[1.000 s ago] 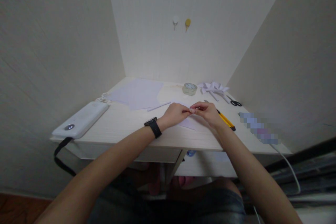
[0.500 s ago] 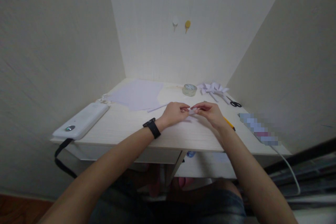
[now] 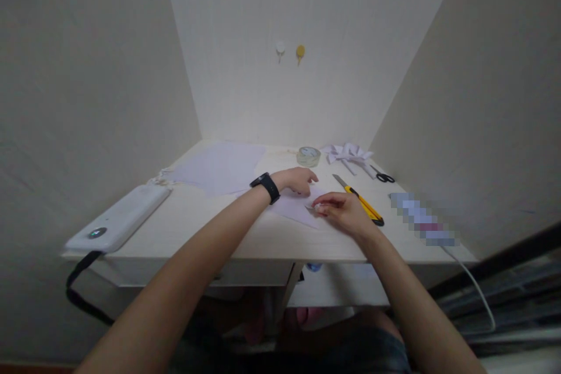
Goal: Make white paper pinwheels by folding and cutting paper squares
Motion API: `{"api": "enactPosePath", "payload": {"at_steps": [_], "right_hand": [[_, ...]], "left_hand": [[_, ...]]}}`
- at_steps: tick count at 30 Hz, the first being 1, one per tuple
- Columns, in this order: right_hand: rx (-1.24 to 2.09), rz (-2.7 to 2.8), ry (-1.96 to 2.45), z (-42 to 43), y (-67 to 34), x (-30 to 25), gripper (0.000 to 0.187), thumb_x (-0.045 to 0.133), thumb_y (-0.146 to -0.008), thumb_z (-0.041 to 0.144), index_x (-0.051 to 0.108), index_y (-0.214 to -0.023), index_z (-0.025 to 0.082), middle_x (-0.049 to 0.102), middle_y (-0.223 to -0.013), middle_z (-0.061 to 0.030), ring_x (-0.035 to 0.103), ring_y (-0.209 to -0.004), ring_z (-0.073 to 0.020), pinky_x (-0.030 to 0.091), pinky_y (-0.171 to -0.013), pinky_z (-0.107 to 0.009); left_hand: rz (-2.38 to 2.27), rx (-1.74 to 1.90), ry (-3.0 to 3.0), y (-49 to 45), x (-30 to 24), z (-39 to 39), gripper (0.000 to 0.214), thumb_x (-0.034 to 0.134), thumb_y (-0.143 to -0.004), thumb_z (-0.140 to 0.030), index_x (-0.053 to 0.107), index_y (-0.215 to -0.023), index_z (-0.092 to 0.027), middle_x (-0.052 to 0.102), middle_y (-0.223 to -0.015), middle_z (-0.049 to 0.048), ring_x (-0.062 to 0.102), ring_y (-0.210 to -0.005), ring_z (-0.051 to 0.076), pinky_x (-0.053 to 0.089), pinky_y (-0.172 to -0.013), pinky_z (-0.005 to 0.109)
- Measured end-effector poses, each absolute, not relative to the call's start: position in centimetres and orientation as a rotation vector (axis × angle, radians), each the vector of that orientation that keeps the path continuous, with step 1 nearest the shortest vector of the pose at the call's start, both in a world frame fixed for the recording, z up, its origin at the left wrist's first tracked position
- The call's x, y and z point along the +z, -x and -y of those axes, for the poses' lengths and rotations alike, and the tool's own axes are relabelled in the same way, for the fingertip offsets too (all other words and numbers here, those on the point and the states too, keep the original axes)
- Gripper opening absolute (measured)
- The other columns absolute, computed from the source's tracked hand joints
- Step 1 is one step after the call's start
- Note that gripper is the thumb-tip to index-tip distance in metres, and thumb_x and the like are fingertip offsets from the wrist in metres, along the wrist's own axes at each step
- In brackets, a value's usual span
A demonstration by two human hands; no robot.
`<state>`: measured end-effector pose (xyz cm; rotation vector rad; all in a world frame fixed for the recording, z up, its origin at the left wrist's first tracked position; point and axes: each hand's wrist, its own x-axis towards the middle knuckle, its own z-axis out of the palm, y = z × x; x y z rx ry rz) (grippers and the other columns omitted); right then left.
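Observation:
A small white sheet of paper [image 3: 294,208] lies on the pale wooden desk [image 3: 205,222] in front of me. My left hand [image 3: 297,180], with a black watch on the wrist, rests curled on the far edge of the sheet. My right hand [image 3: 339,210] pinches the sheet's right corner between thumb and fingers. A yellow utility knife [image 3: 359,205] with its blade out lies just right of my right hand.
A stack of white sheets [image 3: 217,167] lies at the back left. A tape roll [image 3: 308,156], folded paper shapes [image 3: 348,152] and black scissors [image 3: 382,176] sit at the back. A white device [image 3: 118,220] with a black strap lies at the left edge.
My hands have separated: the left moved away toward the back, the right came toward me with the paper corner. The sheet now lies flat and the knife is uncovered. The camera tilted slightly.

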<state>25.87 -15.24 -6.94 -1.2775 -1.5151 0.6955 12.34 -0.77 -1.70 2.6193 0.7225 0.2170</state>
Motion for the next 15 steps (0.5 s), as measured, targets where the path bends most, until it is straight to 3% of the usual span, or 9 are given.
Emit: {"api": "enactPosePath", "payload": {"at_steps": [5,10,15], "right_hand": [[0.872,1.450,1.188,15.0,-26.3,-7.2,0.026,0.081,-0.064,0.036,0.076,-0.081,0.018,0.075,-0.077,-0.0073,0.069,-0.067,-0.0187,0.057,-0.068,-0.034],[0.947,1.376,1.203,14.9,-26.7,-7.3,0.033,0.085,-0.058,0.033,0.076,-0.085,0.017,0.074,-0.074,-0.0062,0.069,-0.064,-0.0172,0.056,-0.063,-0.031],[0.972,1.358,1.227,14.8,-26.9,-7.3,0.033,0.087,-0.056,0.033,0.076,-0.082,0.017,0.073,-0.069,-0.0054,0.068,-0.060,-0.0167,0.055,-0.059,-0.029]], "left_hand": [[-0.695,0.098,-2.685,-14.1,-1.4,0.7,0.072,0.062,-0.045,-0.002,0.070,-0.115,-0.015,0.075,-0.097,0.0117,0.067,-0.080,0.025,0.047,-0.065,0.027],[-0.769,0.051,-2.755,-13.7,-1.2,1.4,0.043,0.063,-0.050,-0.004,0.077,-0.090,-0.016,0.072,-0.073,0.0078,0.062,-0.063,0.023,0.042,-0.058,0.027],[-0.883,0.223,-2.500,-12.1,-1.0,1.1,0.049,0.070,-0.053,-0.007,0.072,-0.101,-0.015,0.068,-0.063,0.0024,0.056,-0.049,0.015,0.041,-0.052,0.024]]}}
